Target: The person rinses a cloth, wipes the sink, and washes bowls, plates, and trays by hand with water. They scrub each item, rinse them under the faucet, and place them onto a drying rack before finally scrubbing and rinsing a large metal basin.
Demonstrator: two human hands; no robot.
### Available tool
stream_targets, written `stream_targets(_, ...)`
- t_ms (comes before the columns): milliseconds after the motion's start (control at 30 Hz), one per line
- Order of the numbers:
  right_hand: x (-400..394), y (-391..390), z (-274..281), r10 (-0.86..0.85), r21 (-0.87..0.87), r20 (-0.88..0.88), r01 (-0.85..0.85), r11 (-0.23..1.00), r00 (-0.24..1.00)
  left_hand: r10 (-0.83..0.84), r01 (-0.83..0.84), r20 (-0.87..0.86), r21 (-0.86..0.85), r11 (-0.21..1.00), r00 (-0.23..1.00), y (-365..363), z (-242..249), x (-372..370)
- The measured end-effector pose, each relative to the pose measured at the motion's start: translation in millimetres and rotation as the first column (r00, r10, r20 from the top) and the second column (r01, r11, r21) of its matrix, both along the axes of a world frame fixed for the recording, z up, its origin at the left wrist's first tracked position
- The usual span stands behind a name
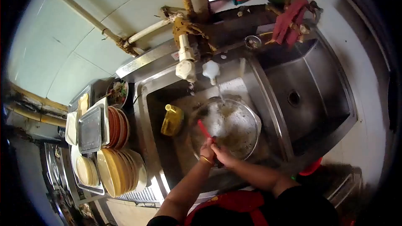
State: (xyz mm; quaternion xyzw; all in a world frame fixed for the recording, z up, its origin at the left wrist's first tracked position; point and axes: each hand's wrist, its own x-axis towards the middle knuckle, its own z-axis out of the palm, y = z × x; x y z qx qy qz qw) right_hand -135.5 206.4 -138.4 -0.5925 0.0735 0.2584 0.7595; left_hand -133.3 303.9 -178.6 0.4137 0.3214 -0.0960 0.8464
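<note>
Red plastic, a slim utensil, is gripped by the left hand over the soapy basin in the sink, its long axis slanting up and away. The right hand is pressed against the left, fingers curled; whether anything is pinched cannot be told.

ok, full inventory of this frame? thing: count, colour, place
metal basin: 1, steel, left sink, foamy water inside
red utensil: 1, red, over basin
yellow bottle: 1, yellow, left of basin
taps: 2, white, above basin, one running
right sink: 1, steel, beside the left sink
red cloth: 1, behind right sink
stacked plates: many, tan and orange, rack at left
trays: few, metal, on rack
left hand: 1, grip on red utensil, gold bangle
right hand: 1, touching left hand, grip unclear
</note>
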Motion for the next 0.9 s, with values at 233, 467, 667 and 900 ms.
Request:
stream_targets(233,21,-29,-26,0.395,-0.241,-0.106,-0.409,0.880,0.912,-0.215,0.175,0.167,0.224,0.959,0.962,7,98,4)
stream_targets(467,35,-27,26,0.343,-0.263,0.139,-0.299,0.917,0.929,-0.201,-0.308,0.411,0.862,0.403,0.889,125,275,13)
stream_targets(667,19,-83,18,0.226,-0.398,0.032,-0.195,0.896,0.974,-0.013,-0.263,0.270,0.948,0.177,0.963,307,376,-67)
stream_targets(900,42,-117,-36,0.090,-0.680,0.275,0.127,0.722,0.957,0.034,0.023,-0.039,0.926,0.377,0.999,352,298,-148)
